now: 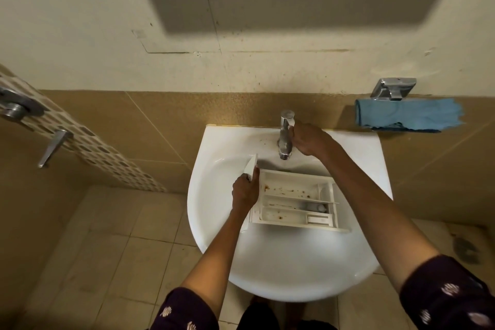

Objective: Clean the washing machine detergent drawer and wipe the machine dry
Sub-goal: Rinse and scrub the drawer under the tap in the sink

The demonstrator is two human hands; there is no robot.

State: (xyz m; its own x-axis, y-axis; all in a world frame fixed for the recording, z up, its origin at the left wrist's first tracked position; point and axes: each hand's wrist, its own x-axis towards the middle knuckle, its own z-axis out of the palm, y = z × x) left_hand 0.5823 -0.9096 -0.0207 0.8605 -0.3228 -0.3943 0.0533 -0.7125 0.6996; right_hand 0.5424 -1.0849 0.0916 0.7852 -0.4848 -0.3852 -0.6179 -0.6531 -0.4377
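Observation:
A white detergent drawer (pixel 292 202) with brown stains in its compartments lies across the basin of a white sink (pixel 267 265), below the spout. My left hand (pixel 245 191) grips the drawer's front panel at its left end. My right hand (pixel 308 139) is closed on the chrome tap (pixel 285 136) at the back of the sink. No water is seen running.
A blue cloth (pixel 407 115) hangs on a chrome holder (pixel 393 88) on the wall to the right. A door with a metal handle (pixel 53 147) stands at the left. Tiled floor lies around the sink, with a drain (pixel 466 248) at the right.

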